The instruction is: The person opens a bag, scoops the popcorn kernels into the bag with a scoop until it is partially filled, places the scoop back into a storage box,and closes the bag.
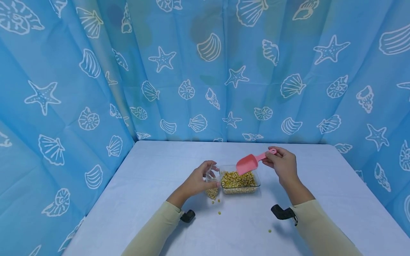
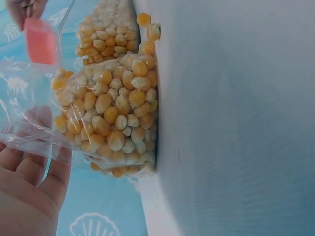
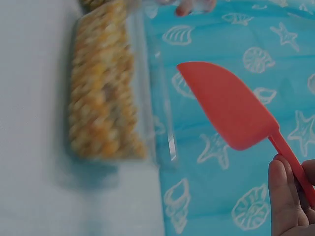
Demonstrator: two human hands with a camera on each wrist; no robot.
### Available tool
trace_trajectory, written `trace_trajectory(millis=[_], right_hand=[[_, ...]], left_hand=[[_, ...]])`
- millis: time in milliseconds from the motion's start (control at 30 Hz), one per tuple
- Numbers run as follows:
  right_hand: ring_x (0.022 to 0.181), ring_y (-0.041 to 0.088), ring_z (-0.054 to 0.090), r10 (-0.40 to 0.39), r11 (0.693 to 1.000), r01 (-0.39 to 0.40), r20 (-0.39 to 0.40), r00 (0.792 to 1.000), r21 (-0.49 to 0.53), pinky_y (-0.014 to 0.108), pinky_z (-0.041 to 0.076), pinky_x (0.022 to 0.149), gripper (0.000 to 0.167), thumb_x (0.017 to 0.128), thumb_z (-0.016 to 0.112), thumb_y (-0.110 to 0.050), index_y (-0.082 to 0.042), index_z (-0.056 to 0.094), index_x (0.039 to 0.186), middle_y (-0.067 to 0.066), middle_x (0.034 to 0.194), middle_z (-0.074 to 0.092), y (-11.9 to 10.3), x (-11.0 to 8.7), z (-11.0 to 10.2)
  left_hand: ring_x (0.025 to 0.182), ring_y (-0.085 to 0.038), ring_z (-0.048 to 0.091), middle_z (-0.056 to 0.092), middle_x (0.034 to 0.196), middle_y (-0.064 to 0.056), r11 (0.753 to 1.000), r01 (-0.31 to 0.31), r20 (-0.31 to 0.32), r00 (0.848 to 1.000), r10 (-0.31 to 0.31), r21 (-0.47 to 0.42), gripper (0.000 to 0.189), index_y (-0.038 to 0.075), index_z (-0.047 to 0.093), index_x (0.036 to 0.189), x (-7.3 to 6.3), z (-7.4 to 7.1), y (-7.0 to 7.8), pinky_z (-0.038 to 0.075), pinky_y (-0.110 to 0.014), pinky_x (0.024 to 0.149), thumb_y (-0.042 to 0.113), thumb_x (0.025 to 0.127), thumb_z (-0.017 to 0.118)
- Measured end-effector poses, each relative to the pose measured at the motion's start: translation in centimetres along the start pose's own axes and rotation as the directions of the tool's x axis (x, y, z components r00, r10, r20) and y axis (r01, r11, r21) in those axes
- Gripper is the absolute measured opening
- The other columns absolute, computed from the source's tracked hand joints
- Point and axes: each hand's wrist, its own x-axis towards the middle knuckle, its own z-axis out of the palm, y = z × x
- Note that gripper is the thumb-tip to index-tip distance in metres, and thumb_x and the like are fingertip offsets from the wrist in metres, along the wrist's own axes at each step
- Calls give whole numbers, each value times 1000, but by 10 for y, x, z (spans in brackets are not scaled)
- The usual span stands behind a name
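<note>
My right hand (image 1: 282,165) grips a pink scoop (image 1: 247,164) by its handle and holds it over a rectangular glass container (image 1: 258,177). Corn kernels (image 3: 101,93) fill much of that container. To its left, my left hand (image 1: 200,179) holds the upper part of a clear plastic bag (image 2: 22,98), with fingers curled round its mouth. Corn kernels (image 2: 115,110) fill the bag's lower part, which rests on the table close to the container. In the right wrist view, the scoop (image 3: 229,105) appears from its outer side, so its inside is hidden there.
A few loose kernels (image 1: 219,213) lie on the white table (image 1: 153,156) near the bag, and another kernel (image 1: 269,230) lies by the right forearm. A blue curtain (image 1: 192,71) with shell and starfish prints hangs behind the table and along its sides.
</note>
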Motion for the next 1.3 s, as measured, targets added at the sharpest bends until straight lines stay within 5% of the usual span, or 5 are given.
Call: trace_trajectory(millis=[500, 967, 1300], right_hand=[[93, 26, 68, -4, 976, 16, 55, 998, -218, 24, 54, 72, 42, 99, 58, -16, 1, 50, 137, 21, 113, 62, 26, -9, -4], [86, 13, 70, 200, 978, -203, 73, 977, 39, 26, 54, 76, 47, 100, 56, -15, 4, 43, 141, 26, 123, 56, 50, -13, 4], [85, 11, 68, 228, 966, -238, 104, 968, 97, 27, 54, 78, 44, 100, 57, -14, 5, 46, 138, 23, 119, 56, 49, -13, 22]], left_hand=[[104, -16, 56, 57, 125, 4, 999, -32, 2, 999, 32, 1, 65, 21, 42, 140, 0, 0, -2, 49, -38, 80, 25, 85, 76], [104, -16, 56, 58, 128, -5, 1000, -11, 1, 1000, 11, -2, 66, 19, 42, 139, -1, -2, -1, 49, -40, 81, 24, 84, 77], [104, -16, 56, 58, 127, -3, 1000, -5, 3, 1000, 5, 0, 65, 20, 42, 139, -1, -2, 0, 48, -40, 82, 27, 84, 77]])
